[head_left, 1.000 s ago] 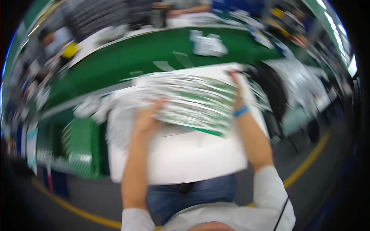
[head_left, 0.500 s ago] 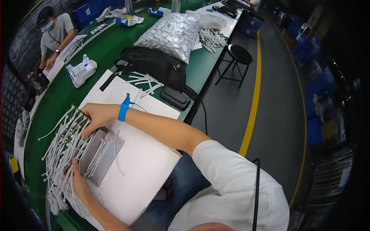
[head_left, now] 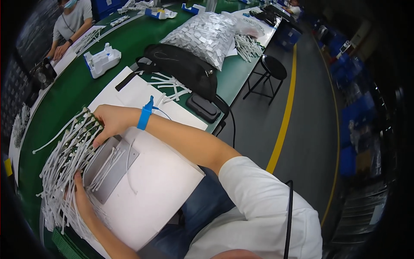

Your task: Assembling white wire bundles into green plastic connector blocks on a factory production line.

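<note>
A thick bundle of white cables (head_left: pixel 64 172) hangs together in a fan, with small green circuit boards (head_left: pixel 88 118) showing at its far end. My right hand (head_left: pixel 113 121), a blue wrist strap (head_left: pixel 145 113) on its wrist, is closed on the board end, thumb toward me. Closer in, my left hand (head_left: pixel 81 196) cups the cables from the near side with its thumb up; its other fingers are mostly hidden by them. Right beside the bundle, a grey bracket-like tray (head_left: pixel 123 170) lies on a white board (head_left: pixel 159 181), several white cables inside it.
Beyond are a black bag (head_left: pixel 181 64), a black case (head_left: pixel 202 108), a big clear bag of white parts (head_left: pixel 202 36) and a white-blue device (head_left: pixel 102 60). Another person (head_left: pixel 71 26) sits at far left. A black stool (head_left: pixel 274 67) stands by the aisle, right of the table.
The view has turned a little, so the far table things sit further right and higher. Both hands and the bundle have shifted slightly left; their hold looks the same.
</note>
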The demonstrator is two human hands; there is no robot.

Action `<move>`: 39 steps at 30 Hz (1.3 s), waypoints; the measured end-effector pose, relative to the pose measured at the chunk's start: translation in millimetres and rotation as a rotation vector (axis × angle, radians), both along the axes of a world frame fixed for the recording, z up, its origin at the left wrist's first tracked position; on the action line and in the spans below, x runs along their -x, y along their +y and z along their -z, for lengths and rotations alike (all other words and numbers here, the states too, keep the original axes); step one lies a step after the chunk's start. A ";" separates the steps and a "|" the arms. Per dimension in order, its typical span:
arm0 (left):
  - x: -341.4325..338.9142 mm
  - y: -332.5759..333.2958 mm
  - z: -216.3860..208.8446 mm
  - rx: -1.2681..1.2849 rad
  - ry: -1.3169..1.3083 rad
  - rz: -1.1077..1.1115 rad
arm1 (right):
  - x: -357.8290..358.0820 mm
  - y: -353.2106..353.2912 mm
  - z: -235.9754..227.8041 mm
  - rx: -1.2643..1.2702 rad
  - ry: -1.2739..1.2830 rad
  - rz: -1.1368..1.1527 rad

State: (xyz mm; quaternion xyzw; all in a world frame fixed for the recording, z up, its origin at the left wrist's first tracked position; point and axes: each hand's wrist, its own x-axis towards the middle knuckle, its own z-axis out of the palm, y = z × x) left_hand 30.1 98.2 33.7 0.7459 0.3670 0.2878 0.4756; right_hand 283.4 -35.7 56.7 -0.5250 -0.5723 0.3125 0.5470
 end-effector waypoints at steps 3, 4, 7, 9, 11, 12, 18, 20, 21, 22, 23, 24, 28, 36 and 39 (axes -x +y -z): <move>20.2 17.0 10.6 0.034 -0.074 -0.063 | 10.9 16.5 0.5 -0.024 -0.124 0.021; 34.5 31.1 19.8 0.040 -0.050 -0.046 | 19.9 25.2 -0.5 -0.030 -0.200 0.034; 24.0 16.6 6.3 0.115 0.129 0.064 | 12.2 11.3 3.3 -0.117 -0.048 -0.004; 3.5 7.3 -4.1 0.105 0.303 0.056 | -0.6 -12.5 -15.7 0.030 -0.198 0.025; -12.8 3.0 6.6 -0.147 -0.195 0.081 | 2.0 -16.5 -20.4 0.072 -0.127 0.056; -10.5 -0.3 2.8 -0.115 -0.146 0.055 | 2.5 -14.1 -17.0 0.118 -0.045 0.079; 0.5 -2.2 -3.4 -0.120 -0.076 0.032 | 7.9 -2.5 -10.4 0.087 -0.067 0.117; 1.7 -3.6 -5.4 -0.077 -0.087 0.023 | 6.7 -0.1 -8.3 0.105 -0.084 0.111; 2.0 -3.3 -5.5 -0.077 -0.087 0.021 | 7.0 0.7 -7.7 0.123 -0.100 0.105; 1.6 -2.3 -5.7 -0.086 -0.033 0.026 | 7.8 -0.5 -8.3 0.123 -0.101 0.102; 0.6 -1.9 -7.1 -0.094 0.016 0.033 | 7.7 -3.7 -11.6 0.141 -0.099 0.111; 0.8 -2.0 -7.8 -0.095 0.012 0.034 | 6.7 -6.6 -14.6 0.159 -0.099 0.120; 8.5 -4.1 -10.2 -0.089 0.276 0.093 | 5.2 -11.0 -13.7 0.113 -0.139 0.068; 5.2 13.0 -2.5 0.034 0.156 0.211 | 30.1 9.5 12.5 -0.218 -0.062 0.396; 0.1 5.3 -13.3 0.281 -0.061 0.085 | 29.9 19.5 18.3 -0.078 0.120 0.383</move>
